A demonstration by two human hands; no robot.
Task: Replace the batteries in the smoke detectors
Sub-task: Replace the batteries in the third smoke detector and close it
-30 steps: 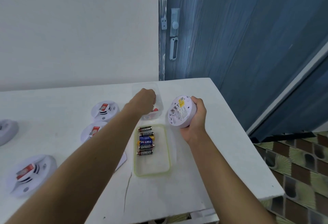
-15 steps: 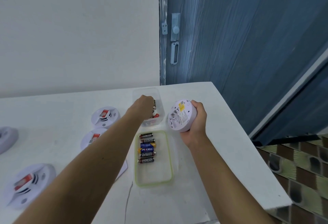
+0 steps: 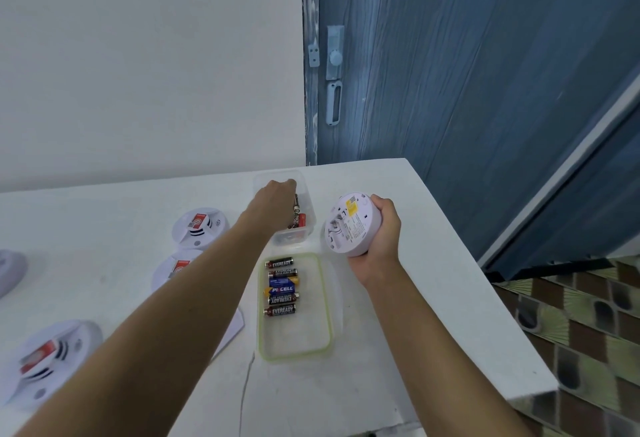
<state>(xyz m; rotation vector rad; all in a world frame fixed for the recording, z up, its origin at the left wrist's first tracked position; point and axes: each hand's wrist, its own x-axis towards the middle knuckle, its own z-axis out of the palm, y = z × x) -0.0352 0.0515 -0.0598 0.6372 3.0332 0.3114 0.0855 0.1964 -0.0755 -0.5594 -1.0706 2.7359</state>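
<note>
Clear plastic tub (image 3: pixel 309 199), and your left hand (image 3: pixel 275 201) dips in among the loose batteries (image 3: pixel 299 220), fingers hidden, so I can't tell if it holds one. Beside it your right hand (image 3: pixel 381 239) grips the smoke detector (image 3: pixel 349 225), back side up. Hold that open back steady, tilted toward you.

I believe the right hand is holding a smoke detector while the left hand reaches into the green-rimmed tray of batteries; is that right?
Not quite. The head view shows the left hand reaching into the clear tub beyond the green-rimmed tray, not into the tray itself. The right hand is indeed holding a smoke detector.
</note>
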